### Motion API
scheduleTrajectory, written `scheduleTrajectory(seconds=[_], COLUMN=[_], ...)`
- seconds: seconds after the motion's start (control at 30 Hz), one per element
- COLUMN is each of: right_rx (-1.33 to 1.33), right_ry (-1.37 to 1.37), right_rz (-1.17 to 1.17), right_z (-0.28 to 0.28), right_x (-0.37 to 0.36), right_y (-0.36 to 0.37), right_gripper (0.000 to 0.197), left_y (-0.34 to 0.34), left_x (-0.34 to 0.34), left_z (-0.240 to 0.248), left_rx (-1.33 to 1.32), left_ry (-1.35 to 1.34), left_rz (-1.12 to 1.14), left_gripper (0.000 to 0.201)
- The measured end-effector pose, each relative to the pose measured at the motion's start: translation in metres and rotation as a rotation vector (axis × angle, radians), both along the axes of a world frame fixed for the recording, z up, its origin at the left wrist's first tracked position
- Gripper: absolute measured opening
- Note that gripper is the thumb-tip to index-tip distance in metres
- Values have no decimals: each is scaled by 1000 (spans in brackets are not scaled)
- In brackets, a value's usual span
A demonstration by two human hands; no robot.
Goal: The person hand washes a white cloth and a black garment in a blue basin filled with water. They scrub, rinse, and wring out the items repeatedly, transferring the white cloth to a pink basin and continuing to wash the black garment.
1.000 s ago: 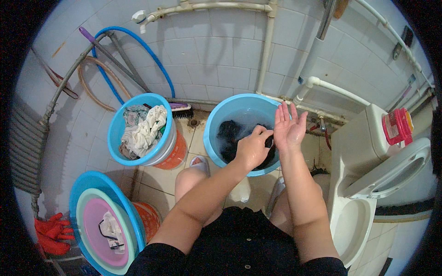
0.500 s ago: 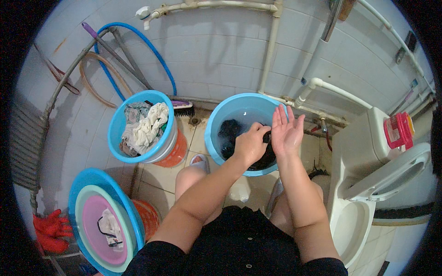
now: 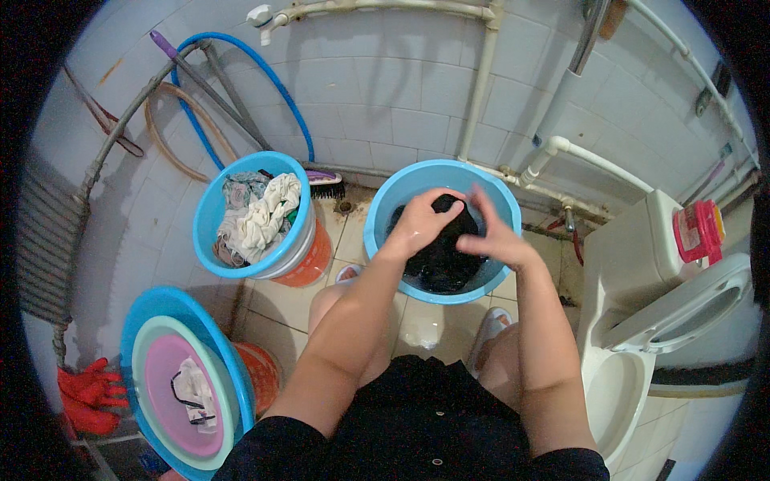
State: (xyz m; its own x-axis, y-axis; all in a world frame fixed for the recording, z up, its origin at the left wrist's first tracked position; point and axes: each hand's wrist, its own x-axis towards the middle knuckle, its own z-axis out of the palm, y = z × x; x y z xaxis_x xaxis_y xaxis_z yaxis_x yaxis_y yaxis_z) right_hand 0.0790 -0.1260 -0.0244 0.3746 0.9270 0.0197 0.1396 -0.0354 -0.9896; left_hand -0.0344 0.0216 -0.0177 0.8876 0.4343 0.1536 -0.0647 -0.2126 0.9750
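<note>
A blue basin of water stands on the tiled floor in front of my knees, with a dark wet garment in it. My left hand is closed on the top of that garment, lifting a fold above the water. My right hand presses against the same cloth from the right, fingers bent over it. Both forearms reach forward over my lap.
A second blue basin full of light laundry sits on an orange bucket at the left. Stacked basins holding a small cloth lie at lower left beside red gloves. A toilet stands at right. Hoses hang on the tiled wall.
My right hand, held up with fingers spread a second ago, has come down onto the dark garment. Both hands have sunk lower into the basin.
</note>
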Motion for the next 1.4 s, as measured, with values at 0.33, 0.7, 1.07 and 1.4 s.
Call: scheduleTrajectory(seconds=[0.33, 0.7, 1.07, 1.4], right_rx=[-435, -381, -890, -458], right_ry=[-15, -102, -1045, -347], right_rz=[203, -430, -323, -7], right_z=[-41, -10, -160, -121], right_x=[-16, 81, 46, 83], right_y=[4, 39, 69, 73], right_gripper=[61, 50, 93, 42], left_y=[31, 68, 37, 38], left_x=[-51, 25, 59, 88], left_z=[43, -64, -227, -207], left_rx=[-629, -476, 619, -763], left_ry=[-272, 79, 909, 380], left_rz=[-229, 371, 220, 575], left_gripper=[22, 50, 69, 60])
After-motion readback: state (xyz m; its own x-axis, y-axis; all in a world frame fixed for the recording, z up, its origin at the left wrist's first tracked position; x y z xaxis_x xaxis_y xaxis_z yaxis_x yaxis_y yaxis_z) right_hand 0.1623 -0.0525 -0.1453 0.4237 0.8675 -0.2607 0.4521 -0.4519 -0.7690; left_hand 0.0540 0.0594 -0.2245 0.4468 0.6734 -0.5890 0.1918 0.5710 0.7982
